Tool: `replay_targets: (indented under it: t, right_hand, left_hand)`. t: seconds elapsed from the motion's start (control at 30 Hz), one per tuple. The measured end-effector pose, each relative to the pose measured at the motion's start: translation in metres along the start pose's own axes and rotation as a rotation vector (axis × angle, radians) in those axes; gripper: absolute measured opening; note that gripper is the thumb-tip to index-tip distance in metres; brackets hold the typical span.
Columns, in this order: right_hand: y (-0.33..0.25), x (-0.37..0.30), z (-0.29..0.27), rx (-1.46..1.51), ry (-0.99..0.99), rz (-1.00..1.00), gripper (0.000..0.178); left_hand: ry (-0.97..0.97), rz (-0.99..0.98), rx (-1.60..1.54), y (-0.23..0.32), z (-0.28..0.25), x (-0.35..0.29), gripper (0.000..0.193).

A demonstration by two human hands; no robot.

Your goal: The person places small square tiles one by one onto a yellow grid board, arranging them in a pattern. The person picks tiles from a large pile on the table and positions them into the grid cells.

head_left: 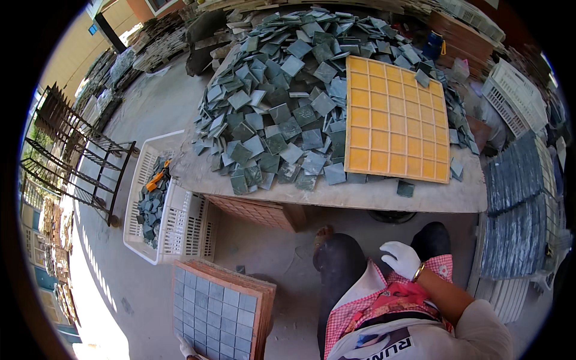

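My left hand (pixel 187 347), in a white glove, is cut off by the lower edge of the picture. It touches the near left edge of a grid tray filled with grey-green square tiles (pixel 214 309). Most of its fingers are out of sight, so its grip is unclear. This tray lies on top of a stack of reddish-brown trays (pixel 264 300) on the floor. Over my lap is my right hand (pixel 401 259), white-gloved, with a gold-coloured bangle at the wrist. Its fingers are loosely extended and it holds nothing.
A worktable (pixel 336 196) bears a large heap of loose tiles (pixel 288 114) and a yellow grid tray (pixel 396 120). A white crate (pixel 135 225) holds tiles and an orange-handled tool. Wrapped dark stacks (pixel 519 204) stand right, a black metal rack (pixel 84 159) left.
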State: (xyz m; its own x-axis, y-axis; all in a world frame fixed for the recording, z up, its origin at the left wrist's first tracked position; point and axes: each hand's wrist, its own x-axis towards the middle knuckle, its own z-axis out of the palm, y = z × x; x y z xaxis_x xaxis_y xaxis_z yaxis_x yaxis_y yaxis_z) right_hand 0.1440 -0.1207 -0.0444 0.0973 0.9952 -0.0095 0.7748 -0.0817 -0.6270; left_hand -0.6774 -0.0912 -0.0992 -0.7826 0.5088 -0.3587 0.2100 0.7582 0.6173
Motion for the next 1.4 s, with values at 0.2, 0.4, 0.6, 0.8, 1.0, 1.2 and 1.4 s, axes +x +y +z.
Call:
replay_targets:
  t: [0.2, 0.4, 0.6, 0.8, 1.0, 1.2, 1.4]
  right_hand:
    - [0.0, 0.066, -0.063, -0.363, 0.458, 0.07, 0.052]
    - [0.041, 0.076, -0.089, -0.491, 0.212, 0.058, 0.06]
    - [0.038, 0.066, -0.065, -0.432, 0.265, -0.001, 0.036]
    - [0.003, 0.08, -0.077, -0.47, 0.149, 0.045, 0.061]
    - [0.027, 0.076, -0.062, -0.243, 0.15, -0.155, 0.039]
    - [-0.025, 0.019, -0.024, 0.047, -0.07, -0.509, 0.041]
    - [0.015, -0.016, -0.038, 0.409, 0.09, -0.101, 0.03]
  left_hand:
    - [0.187, 0.17, 0.748, 0.12, 0.036, -0.129, 0.082]
    - [0.296, 1.175, 0.3, 0.168, 0.122, -0.188, 0.048]
    - [-0.67, 0.832, -0.201, 0.259, 0.196, -0.445, 0.041]
    - [-1.505, -0.031, -0.549, 0.209, 0.322, -0.503, 0.049]
    - [-1.568, -0.521, -0.56, 0.233, 0.386, -0.534, 0.071]
    - [-1.625, -0.348, -0.519, 0.213, 0.371, -0.494, 0.027]
    - [-1.076, -0.054, -1.034, 0.345, 0.273, -0.35, 0.036]
